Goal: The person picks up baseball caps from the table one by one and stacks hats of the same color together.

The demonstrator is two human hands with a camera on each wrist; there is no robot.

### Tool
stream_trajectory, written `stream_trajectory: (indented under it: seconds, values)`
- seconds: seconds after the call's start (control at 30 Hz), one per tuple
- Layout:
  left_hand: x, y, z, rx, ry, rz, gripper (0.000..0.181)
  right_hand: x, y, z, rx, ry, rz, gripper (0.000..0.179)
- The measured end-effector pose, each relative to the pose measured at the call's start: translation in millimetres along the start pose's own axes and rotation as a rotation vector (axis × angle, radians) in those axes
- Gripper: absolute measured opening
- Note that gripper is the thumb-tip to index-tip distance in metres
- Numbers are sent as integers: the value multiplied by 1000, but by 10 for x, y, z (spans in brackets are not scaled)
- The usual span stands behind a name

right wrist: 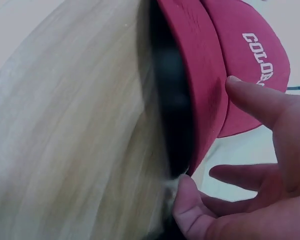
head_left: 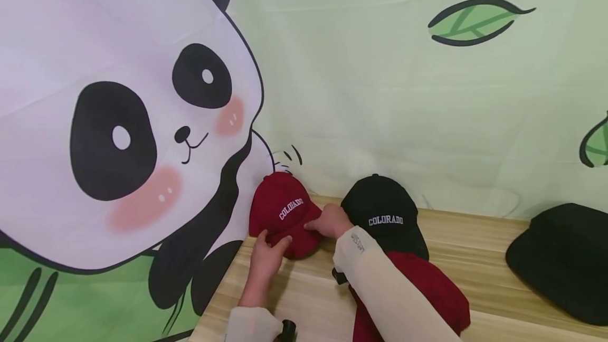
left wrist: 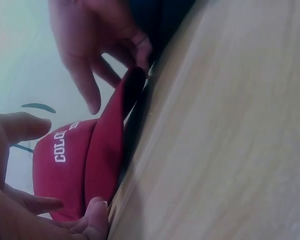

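A red baseball cap (head_left: 280,199) with white COLORADO lettering sits upright at the far left end of the wooden table, its brim toward me. At the brim's left side, my left hand (head_left: 266,257) touches the edge with its thumb, index finger spread apart. From the other side my right hand (head_left: 331,221) reaches in. Its index fingertip lies over the brim and its thumb meets the brim's edge in the right wrist view. Right beside that hand stands a black COLORADO cap (head_left: 385,202). Under my right forearm lies another red cap (head_left: 432,284), partly hidden.
A black hat (head_left: 562,263) rests on the table (head_left: 475,257) at the right. Behind the table hangs a pale green cloth (head_left: 380,94) printed with a large panda and leaves. Wrist cameras are strapped at both cuffs.
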State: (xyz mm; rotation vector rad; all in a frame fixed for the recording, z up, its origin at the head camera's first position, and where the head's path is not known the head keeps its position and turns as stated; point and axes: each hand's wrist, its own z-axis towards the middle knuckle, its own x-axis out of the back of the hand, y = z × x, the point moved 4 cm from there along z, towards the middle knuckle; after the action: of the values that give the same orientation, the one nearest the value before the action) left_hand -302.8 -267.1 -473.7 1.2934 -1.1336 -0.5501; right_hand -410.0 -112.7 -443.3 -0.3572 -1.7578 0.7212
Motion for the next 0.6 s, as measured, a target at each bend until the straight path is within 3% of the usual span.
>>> stream_trajectory:
  seconds: [0.2, 0.33, 0.6]
  values:
    - [14, 11, 16, 13, 18, -43, 80, 15, 44, -13, -56, -17, 51, 55]
    - [10, 33, 15, 14, 35, -45, 80, 24, 60, -38, -41, -53, 1, 62]
    - [30, -27, 31, 47, 54, -204, 79, 9, 75, -92, -32, -133, -16, 58]
